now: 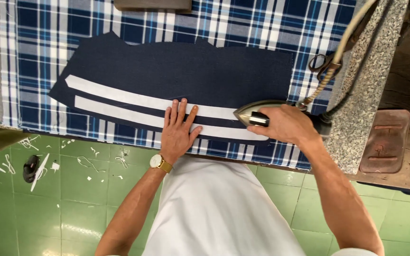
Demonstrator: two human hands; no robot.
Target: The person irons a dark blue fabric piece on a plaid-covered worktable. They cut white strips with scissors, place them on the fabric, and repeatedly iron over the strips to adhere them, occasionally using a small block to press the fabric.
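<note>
Navy fabric piece [176, 71] lies flat on the plaid-covered table [39, 38], spanning most of its width, lower edge near the table's front edge. Two white interfacing strips [119, 97] run lengthwise along that lower part, one above the other, slightly curved.

Left hand [177, 130] is pressed flat on the strips about mid-length — fingers spread and released, palm down, holding nothing, just pinning cloth. Gold wristwatch [160, 162] on that wrist.

Right hand [285, 124] is clenched around the dark handle of an iron [252, 111] at the right end of the strips, near the table's front right corner. Iron's pointed sole faces left toward the left hand; the two are near but apart. Braided cord [321, 80] rises from the iron's rear toward the top right. Scissors [321, 64] rest by the table's right edge.

Handling, as judged: fabric looks soft and limp, light, likely to shift or wrinkle — better held by flat pressure than by pinching. Strips look thin and would slide easily until bonded. Iron looks heavy and rigid with a hot sole; handle is the only safe hold.

Reddish iron rest [385, 140] sits on a bench beyond the right edge. Green tiled floor [72, 199] below carries white scraps and a dark sandal [31, 168].
</note>
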